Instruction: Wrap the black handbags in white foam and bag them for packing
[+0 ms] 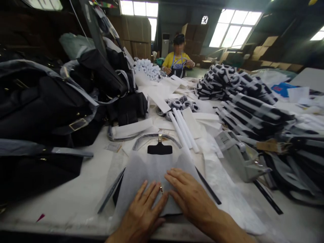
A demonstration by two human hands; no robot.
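Note:
A black handbag lies flat in front of me, its front mostly covered by a sheet of white tissue paper [141, 168]. Both of my hands press on the sheet: my left hand [143, 211] with fingers spread, my right hand [191, 194] with fingers stretched out. Between them a small gold clasp [161, 189] pokes through the paper. Above the sheet's far edge shows a black closure tab [160, 149] with gold hardware at its tip. Behind it curves the wrapped handle [141, 137]. Dark straps [209, 187] stick out on either side.
Black handbags [45, 108] are heaped at the left. White paper rolls [183, 130] lie beyond the bag. On the right stand a grey tape dispenser [238, 155] and stacks of wrapped black pieces [255, 113]. A person in a yellow top [178, 60] works across the table.

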